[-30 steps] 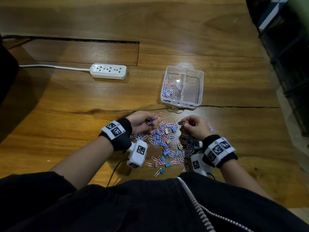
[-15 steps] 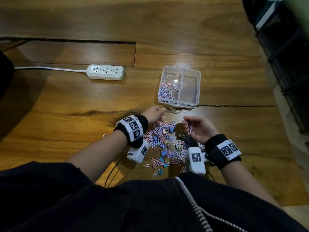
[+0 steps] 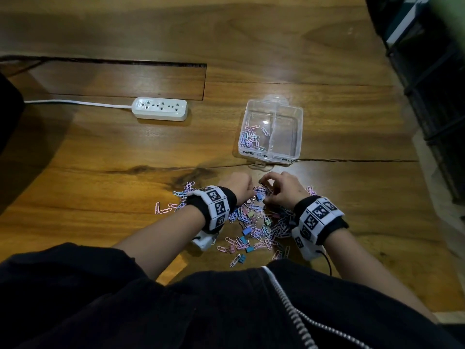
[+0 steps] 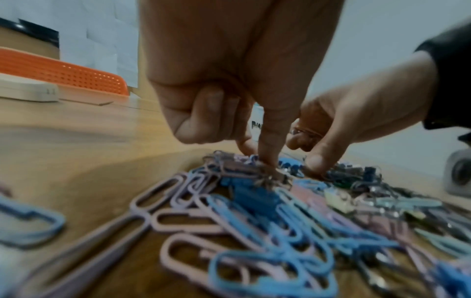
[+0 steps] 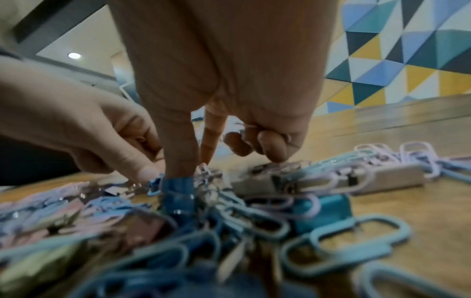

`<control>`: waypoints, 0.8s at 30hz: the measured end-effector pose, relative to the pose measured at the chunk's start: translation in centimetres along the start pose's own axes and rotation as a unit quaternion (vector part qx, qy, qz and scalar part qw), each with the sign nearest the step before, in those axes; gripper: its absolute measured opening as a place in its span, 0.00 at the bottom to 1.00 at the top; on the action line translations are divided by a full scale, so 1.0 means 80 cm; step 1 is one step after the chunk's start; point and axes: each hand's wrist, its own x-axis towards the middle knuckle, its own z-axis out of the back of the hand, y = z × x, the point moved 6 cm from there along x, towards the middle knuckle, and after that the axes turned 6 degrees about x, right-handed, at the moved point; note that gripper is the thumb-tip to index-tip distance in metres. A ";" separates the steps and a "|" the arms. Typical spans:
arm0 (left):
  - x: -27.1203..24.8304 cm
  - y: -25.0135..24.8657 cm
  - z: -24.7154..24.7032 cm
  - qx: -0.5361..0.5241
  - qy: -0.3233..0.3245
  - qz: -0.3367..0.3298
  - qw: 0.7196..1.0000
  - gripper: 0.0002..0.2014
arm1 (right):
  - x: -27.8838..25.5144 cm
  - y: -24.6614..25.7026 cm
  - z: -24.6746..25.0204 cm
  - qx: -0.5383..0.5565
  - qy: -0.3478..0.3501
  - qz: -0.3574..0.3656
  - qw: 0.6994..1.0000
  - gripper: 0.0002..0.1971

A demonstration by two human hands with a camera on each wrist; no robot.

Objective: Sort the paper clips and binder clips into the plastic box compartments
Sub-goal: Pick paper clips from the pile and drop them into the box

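Clip pile (image 3: pixel 254 222): lower centre of frame, on table (image 3: pixel 100 152). Box (image 3: pixel 271 132): above pile, paper clips in its left compartment. Left hand (image 3: pixel 239 187) and right hand (image 3: pixel 284 190): fingertips down in pile's top edge, other fingers curled; grip unclear.

Surface (image 3: pixel 327 59): wooden, carrying everything listed.
Clear plastic box (image 3: pixel 299 137): sitting open, paper clips lying in its left compartment.
Loose pile (image 3: pixel 254 227): pastel paper clips and binder clips lying mixed, nearer than the box.
White power strip (image 3: pixel 160 112): lying left of the box, cable trailing left.
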 end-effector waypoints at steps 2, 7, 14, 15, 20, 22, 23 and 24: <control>0.001 -0.001 -0.003 -0.002 0.026 -0.014 1.000 0.05 | 0.001 0.003 -0.001 -0.017 -0.004 0.010 1.000 0.20; -0.001 0.014 -0.005 -0.255 0.086 0.027 0.963 0.12 | 0.000 0.008 -0.006 -0.036 -0.012 0.033 0.999 0.11; -0.014 0.025 0.005 -0.630 0.113 0.020 0.768 0.06 | -0.011 0.005 -0.006 -0.006 -0.017 0.034 0.999 0.05; -0.014 0.028 0.005 -0.636 0.109 0.021 0.764 0.08 | -0.013 0.000 -0.004 0.045 -0.026 0.010 0.999 0.08; -0.008 0.043 0.004 -0.557 0.085 0.054 0.824 0.15 | -0.025 -0.018 0.007 0.334 -0.047 -0.049 0.940 0.13; -0.008 0.044 0.006 -0.446 0.070 0.044 0.891 0.12 | -0.026 -0.021 0.005 0.433 -0.024 -0.057 0.900 0.11; -0.009 0.044 0.008 -0.375 0.054 0.037 0.925 0.09 | -0.026 -0.021 0.004 0.474 -0.011 -0.065 0.878 0.11; -0.009 0.044 0.010 -0.305 0.040 0.029 0.951 0.06 | -0.026 -0.021 0.002 0.507 0.004 -0.075 0.859 0.12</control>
